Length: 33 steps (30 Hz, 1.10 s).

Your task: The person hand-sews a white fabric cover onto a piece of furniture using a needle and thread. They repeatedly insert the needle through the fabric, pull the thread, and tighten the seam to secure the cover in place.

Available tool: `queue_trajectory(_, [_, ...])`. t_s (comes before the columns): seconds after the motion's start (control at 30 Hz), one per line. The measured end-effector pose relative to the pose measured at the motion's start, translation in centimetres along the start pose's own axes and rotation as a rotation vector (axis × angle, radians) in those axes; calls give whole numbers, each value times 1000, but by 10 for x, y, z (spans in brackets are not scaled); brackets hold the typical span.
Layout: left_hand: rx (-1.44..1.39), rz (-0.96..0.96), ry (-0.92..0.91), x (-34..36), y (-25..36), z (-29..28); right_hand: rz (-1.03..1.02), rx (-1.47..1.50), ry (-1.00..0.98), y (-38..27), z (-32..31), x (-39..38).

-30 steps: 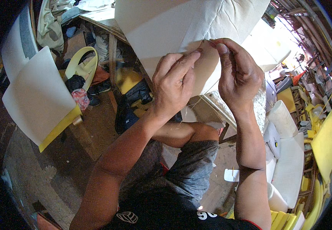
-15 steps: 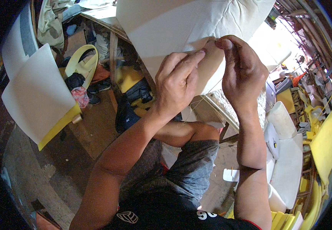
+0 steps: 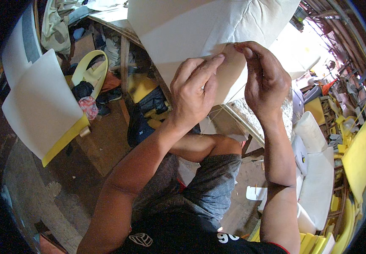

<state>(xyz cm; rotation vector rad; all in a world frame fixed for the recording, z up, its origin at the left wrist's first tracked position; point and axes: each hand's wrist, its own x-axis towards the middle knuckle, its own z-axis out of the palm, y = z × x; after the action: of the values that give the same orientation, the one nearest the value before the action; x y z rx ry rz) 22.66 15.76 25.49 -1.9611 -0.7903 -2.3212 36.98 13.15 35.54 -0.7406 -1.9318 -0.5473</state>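
A large white upholstered piece [image 3: 178,29] with a creased, puckered seam fills the top middle. My left hand [image 3: 193,86] lies against its lower part, fingers bent and closed, the index fingertip close to the cover's edge. What it grips, if anything, is hidden. Just to the right, my right hand [image 3: 268,78] is raised with thumb and fingertips pinched together near the same edge. Something very thin shows at that pinch, too small to name. Pale loose threads [image 3: 216,112] hang below the white piece, between my two wrists.
The piece rests on a wooden bench [image 3: 126,29]. At left stand a white foam-backed sheet [image 3: 43,106] and a yellow ring-shaped piece [image 3: 102,63]. White cushions [image 3: 318,182] and a yellow foam sheet [image 3: 362,152] crowd the right. My bent leg [image 3: 208,146] is below my hands.
My right hand has shifted slightly left and a little lower, still pinched. My left hand has barely moved, and the white piece stays almost in place.
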Motion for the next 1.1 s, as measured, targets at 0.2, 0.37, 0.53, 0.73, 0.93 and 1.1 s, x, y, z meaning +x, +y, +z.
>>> queue_trajectory(0.2, [-10, 9, 27, -1, -4, -2, -14, 7, 6, -1, 4, -1])
queue_trajectory(0.37, [10, -15, 18, -2, 0, -1, -66, -14, 3, 3, 3, -6])
queue_trajectory(0.53, [2, -18, 15, -1, 0, 0, -42, -11, 11, 5, 3, -7])
queue_trajectory(0.73, [16, 6, 27, -1, -3, -2, 73, -2, -94, -6, -3, 14])
queue_trajectory(0.93, [-16, -16, 50, 0, 2, 0, 159, 91, -131, -5, -9, 22])
queue_trajectory(1.1, [-15, -62, 14, -1, 2, -2, 12, 48, -19, 1, 0, 2])
